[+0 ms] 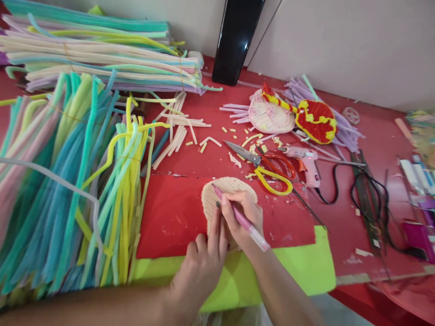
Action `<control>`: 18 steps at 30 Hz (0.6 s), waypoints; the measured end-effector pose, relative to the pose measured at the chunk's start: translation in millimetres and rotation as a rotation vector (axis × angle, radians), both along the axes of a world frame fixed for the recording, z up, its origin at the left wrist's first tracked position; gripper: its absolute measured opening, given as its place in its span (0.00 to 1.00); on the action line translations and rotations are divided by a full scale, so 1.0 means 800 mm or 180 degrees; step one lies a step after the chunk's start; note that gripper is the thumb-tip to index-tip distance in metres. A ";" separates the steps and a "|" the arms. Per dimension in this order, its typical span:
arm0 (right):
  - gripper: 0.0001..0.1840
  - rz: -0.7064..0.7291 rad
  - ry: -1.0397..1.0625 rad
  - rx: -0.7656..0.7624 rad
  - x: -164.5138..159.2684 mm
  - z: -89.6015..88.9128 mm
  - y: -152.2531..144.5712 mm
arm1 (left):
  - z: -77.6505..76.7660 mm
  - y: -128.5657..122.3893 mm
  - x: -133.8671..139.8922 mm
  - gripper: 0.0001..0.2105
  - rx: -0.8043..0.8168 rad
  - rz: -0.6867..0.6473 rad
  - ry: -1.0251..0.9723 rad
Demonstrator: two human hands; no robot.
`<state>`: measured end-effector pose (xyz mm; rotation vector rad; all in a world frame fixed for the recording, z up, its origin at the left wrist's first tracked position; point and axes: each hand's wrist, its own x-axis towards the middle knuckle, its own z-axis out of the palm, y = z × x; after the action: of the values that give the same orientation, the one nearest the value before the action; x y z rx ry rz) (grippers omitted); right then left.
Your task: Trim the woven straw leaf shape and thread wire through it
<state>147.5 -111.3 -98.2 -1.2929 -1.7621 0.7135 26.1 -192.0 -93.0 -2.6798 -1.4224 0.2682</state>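
A pink pen (243,217) with a clear end is gripped in my right hand (244,215), its tip touching the upper left of a cream oval piece (234,184). The oval has a ridged, fuzzy surface made of rows of pipe cleaner. My left hand (204,260) holds it down, with the index finger stretched out flat on it and other fingers partly bent. Under the oval lies a red board (170,217), and lime-green sheet (302,267) shows below. Scissors (261,165) with red and yellow handles rest just beyond my right hand.
Pipe cleaner bundles (102,59) fill the left side. Cut cream pieces (176,140) and scraps are scattered in the middle. A pink glue gun (307,165) with a black cord (369,181) lies right, near a red and yellow oval ornament (316,121). A black post (238,40) stands behind.
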 end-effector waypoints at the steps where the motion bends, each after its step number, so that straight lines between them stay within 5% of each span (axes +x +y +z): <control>1: 0.09 0.0044 -0.0021 0.0025 0.001 0.000 0.000 | 0.000 0.000 0.000 0.21 0.0005 -0.0005 0.0000; 18: 0.06 0.0294 0.0222 -0.0469 0.008 0.003 0.001 | 0.004 0.003 0.000 0.20 -0.0049 0.0043 -0.0075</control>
<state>154.3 -110.5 -95.8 -1.2735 -1.7486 0.9449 26.3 -189.5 -90.1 -2.6953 -1.4515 0.2505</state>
